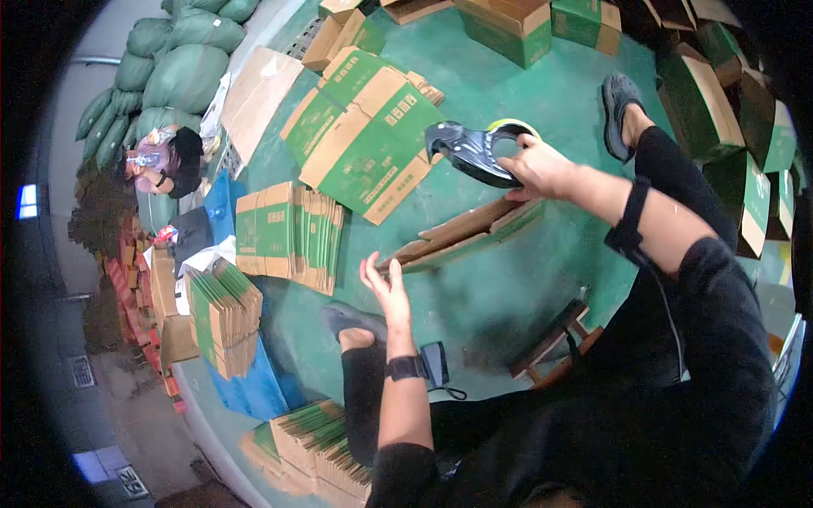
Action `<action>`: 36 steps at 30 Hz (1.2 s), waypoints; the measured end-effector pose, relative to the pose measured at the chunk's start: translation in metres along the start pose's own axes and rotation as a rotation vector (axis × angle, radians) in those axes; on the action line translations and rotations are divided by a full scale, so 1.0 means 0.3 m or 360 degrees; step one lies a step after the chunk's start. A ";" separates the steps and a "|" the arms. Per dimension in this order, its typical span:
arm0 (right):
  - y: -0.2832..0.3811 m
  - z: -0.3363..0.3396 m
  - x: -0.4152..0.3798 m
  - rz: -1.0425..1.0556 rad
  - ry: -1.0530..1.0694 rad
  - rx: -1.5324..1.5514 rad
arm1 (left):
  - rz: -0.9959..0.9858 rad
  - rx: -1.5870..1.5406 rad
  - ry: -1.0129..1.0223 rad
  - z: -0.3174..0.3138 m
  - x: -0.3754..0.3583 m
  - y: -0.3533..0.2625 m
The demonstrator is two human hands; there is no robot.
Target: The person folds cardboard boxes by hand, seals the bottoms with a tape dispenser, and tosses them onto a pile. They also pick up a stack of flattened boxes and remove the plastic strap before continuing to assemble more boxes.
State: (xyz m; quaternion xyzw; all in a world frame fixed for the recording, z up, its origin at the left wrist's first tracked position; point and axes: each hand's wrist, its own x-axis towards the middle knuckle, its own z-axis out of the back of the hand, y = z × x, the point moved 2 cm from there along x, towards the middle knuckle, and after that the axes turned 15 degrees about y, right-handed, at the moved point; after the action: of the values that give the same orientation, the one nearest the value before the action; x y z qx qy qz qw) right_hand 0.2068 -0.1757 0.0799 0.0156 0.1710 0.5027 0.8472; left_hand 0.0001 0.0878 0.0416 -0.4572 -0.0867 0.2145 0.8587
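A partly folded green and brown cardboard box (461, 233) is stretched between my two hands, its narrow opening facing up. My left hand (389, 292) has its thumb and fingers around the near-left end of the box. A dark tape dispenser (470, 151) with a roll of tape (515, 127) is gripped in my right hand (538, 169), over the far-right end of the box. Some right fingers seem to touch that end; the contact is partly hidden.
Flattened boxes (364, 140) lie ahead, with folded stacks (288, 233) at left and more (318, 444) below. Formed boxes (508, 30) stand at the back and right. A low wooden stool (559, 343) is near my legs. Another person (174, 161) sits by green sacks (186, 76).
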 end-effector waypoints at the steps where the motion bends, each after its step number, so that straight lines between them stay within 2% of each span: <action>1: 0.015 0.027 0.012 -0.0027 0.0226 -0.0061 | 0.0058 -0.0052 0.0006 -0.003 -0.039 0.000; 2: 0.027 0.010 0.019 0.0002 0.0327 -0.0173 | 0.0090 -0.0072 0.0026 -0.008 -0.078 -0.009; 6: 0.047 -0.074 0.023 -0.0136 0.0548 -0.0113 | 0.0219 -0.0063 0.0066 -0.055 -0.167 -0.052; 8: 0.054 -0.065 0.009 -0.0351 0.0098 0.0287 | 0.0071 0.0019 0.0133 -0.082 -0.193 -0.160; 9: 0.076 -0.064 -0.008 -0.0454 -0.0108 0.0510 | 0.0104 0.0027 0.0154 -0.072 -0.181 -0.227; 11: 0.114 -0.089 0.013 -0.0329 -0.0279 0.0524 | 0.0589 0.0223 0.0439 -0.036 -0.053 -0.314; 13: 0.148 -0.104 0.051 -0.0283 -0.0329 0.0500 | 0.0707 0.0569 0.0687 -0.026 0.088 -0.080; 14: 0.163 -0.096 0.068 -0.0241 -0.0476 0.0600 | 0.0697 0.0578 0.0690 -0.045 0.114 -0.053; 16: 0.181 -0.099 0.081 -0.0096 -0.0851 0.0736 | 0.0637 0.1196 0.0760 -0.084 0.152 -0.033; 17: 0.187 -0.087 0.057 0.0071 -0.1129 0.0749 | 0.0646 0.1196 0.0772 -0.114 0.150 -0.066; 20: 0.219 -0.110 -0.005 0.0416 -0.1232 0.0498 | 0.0906 0.1413 0.0868 -0.182 0.133 -0.162; 21: 0.238 -0.098 -0.029 0.0444 -0.1171 0.0527 | 0.0576 0.1470 0.0884 -0.189 0.107 -0.166; 23: 0.257 -0.151 0.002 0.0537 -0.1022 0.0473 | -0.0173 0.1622 0.1257 -0.209 0.115 -0.240; 24: 0.278 -0.146 0.035 0.0432 -0.1247 0.0363 | -0.0403 0.0957 0.0980 -0.210 0.129 0.019; 25: 0.309 -0.193 0.095 0.0313 -0.1221 0.0258 | -0.0120 0.0202 0.1078 -0.246 0.093 -0.135; 27: 0.325 -0.181 0.126 0.0350 -0.1465 0.0148 | 0.0672 0.0945 0.1437 -0.219 0.048 -0.176; 29: 0.315 -0.162 0.097 0.0380 -0.1496 0.0156 | -0.0074 0.0760 0.1448 -0.250 -0.018 -0.207; 30: 0.318 -0.168 0.091 0.0381 -0.1171 0.0172 | 0.0209 0.0751 0.1442 -0.261 -0.044 -0.322; 31: 0.333 -0.181 0.099 0.0409 -0.0843 0.0175 | 0.0591 0.0758 0.1671 -0.293 -0.039 -0.258; 32: 0.329 -0.172 0.111 0.0384 -0.1085 0.0227 | 0.0763 0.0907 0.1922 -0.319 -0.013 -0.232; 33: 0.317 -0.120 0.109 0.0306 -0.0881 0.0136 | 0.0914 0.1051 0.2174 -0.343 0.017 -0.213; 34: 0.293 -0.079 0.117 0.0229 -0.0931 0.0334 | 0.1001 0.1304 0.1993 -0.376 0.018 -0.176; 35: 0.253 -0.029 0.131 0.0012 -0.0717 0.0369 | 0.1101 0.1544 0.1809 -0.397 0.012 -0.150; 36: 0.191 -0.006 0.171 -0.0010 -0.0568 0.0466 | 0.1267 0.1472 0.1776 -0.392 0.021 -0.170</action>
State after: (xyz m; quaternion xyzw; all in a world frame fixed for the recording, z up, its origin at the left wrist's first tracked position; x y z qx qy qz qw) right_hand 0.1800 -0.1037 0.0755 0.2265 0.0896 0.4592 0.8543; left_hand 0.0611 -0.0222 0.0165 -0.0935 0.6179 0.2580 0.7368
